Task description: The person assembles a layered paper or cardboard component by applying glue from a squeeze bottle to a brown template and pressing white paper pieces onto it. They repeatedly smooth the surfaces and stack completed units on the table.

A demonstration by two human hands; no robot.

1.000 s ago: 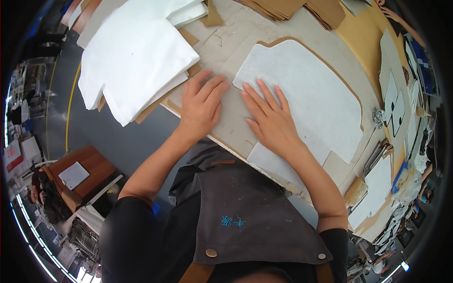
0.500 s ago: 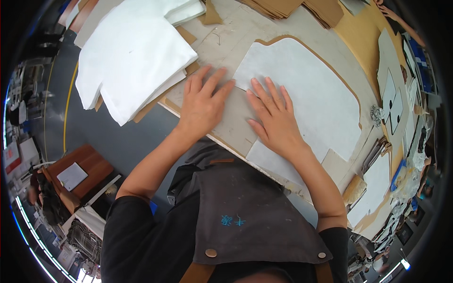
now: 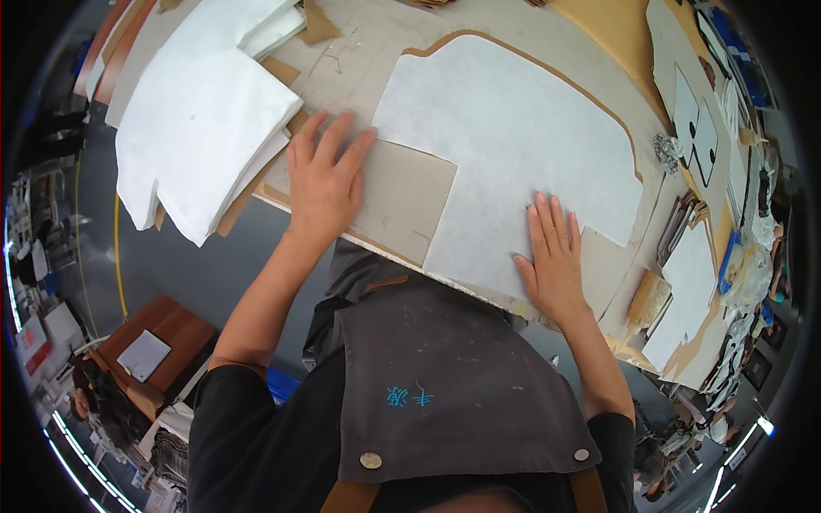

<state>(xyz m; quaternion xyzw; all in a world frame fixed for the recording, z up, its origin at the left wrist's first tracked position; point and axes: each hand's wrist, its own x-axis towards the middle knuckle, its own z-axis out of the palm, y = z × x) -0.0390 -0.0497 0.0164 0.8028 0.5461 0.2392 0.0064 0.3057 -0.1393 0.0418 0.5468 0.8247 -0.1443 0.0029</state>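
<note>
Flat on the worktable lies a white cut sheet [image 3: 505, 137] with a notched outline, and a strip of brown backing shows along its far curved edge. My right hand [image 3: 554, 261] rests on the sheet's near right part, fingers stretched out and pointing away from me. Beside the sheet's left corner is my left hand [image 3: 327, 175], its fingers spread over the bare tabletop, one fingertip close to that corner. Neither hand holds anything. To the left of my left hand stands a thick stack of white padded pieces [image 3: 205, 111] with brown layers under it, overhanging the table edge.
The grey-beige worktable [image 3: 410, 184] has its near edge by my apron. On the right are a yellowish roll [image 3: 650, 299], a crumpled silvery ball [image 3: 667, 152] and white cut pieces [image 3: 688, 282]. A brown cabinet [image 3: 162, 342] stands on the floor at left.
My right hand has slid right and nearer to me across the white sheet. My left hand has stayed near the sheet's left corner. The view has shifted, showing more of the sheet.
</note>
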